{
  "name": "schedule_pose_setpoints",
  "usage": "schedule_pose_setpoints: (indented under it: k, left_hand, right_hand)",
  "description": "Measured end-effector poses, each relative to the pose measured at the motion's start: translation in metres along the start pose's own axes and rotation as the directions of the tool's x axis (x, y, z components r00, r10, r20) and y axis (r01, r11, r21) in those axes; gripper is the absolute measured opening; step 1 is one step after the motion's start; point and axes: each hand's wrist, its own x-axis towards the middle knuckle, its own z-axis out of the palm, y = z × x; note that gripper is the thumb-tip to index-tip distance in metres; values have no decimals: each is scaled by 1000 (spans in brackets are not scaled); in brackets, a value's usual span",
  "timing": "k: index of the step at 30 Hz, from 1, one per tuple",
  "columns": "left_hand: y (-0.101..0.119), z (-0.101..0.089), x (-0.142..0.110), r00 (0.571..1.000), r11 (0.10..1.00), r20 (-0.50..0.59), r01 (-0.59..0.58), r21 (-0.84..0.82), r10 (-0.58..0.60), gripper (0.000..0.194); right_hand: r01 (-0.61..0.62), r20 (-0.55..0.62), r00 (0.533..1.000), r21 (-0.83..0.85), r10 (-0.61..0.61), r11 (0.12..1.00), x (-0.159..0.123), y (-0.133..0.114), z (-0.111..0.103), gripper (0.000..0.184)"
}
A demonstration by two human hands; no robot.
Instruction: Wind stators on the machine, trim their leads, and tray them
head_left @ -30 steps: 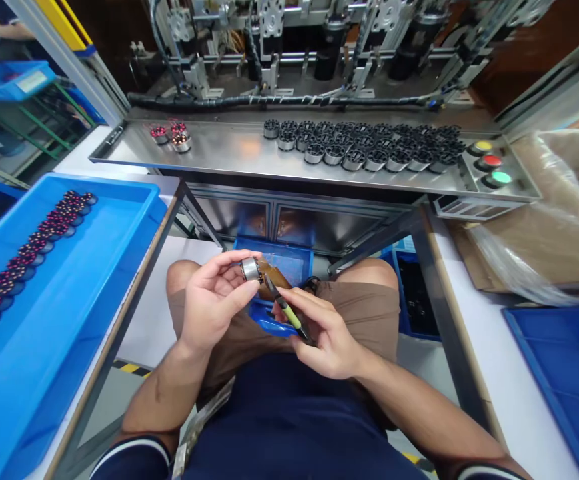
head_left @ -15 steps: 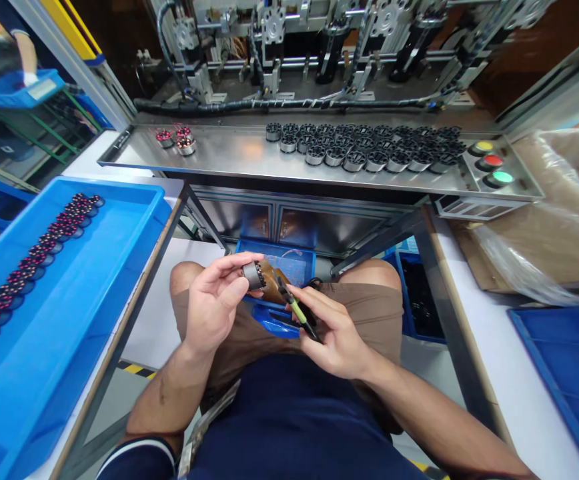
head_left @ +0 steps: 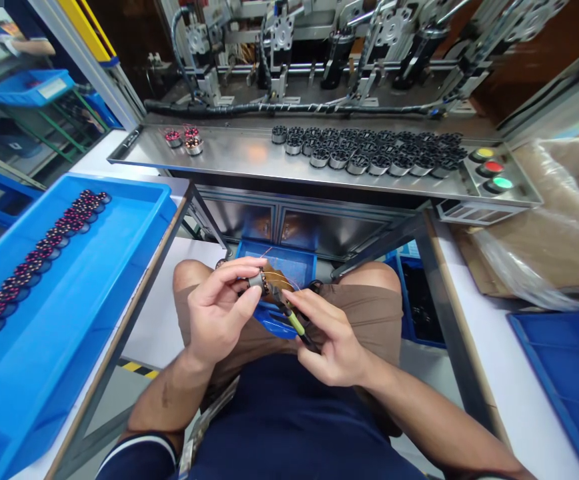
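Left hand (head_left: pixel 222 312) angled inward, fingertips tight round a silvery, copper-edged core (head_left: pixel 255 281); right hand (head_left: pixel 337 340) curled round a green-black tool (head_left: pixel 296 324).

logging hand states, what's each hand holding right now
Left hand: closed, holding a round metal part between thumb and fingers.
Right hand: closed, holding a green-and-black tool.

A factory (machine (head_left: pixel 338 61), blue tray (head_left: pixel 82 293)).
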Motion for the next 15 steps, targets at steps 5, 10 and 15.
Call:
schedule_pose_setpoints:
  k: [5,10,15]
  left_hand:
    - [3,1,-2,999,1000,15,29,4,-29,32]
    - [3,0,-2,999,999,1,53,1,-53,28]
    - [3,1,-3,998,998,1,61,31,-61,23]
  right_hand:
    - [-9,1,1000,6,9,1000,0,-1,-1,72]
    - [-33,8,999,-4,33,999,-1,0,-2,73]
    - [-29,4,1000,8,29,1000,-1,0,-2,73]
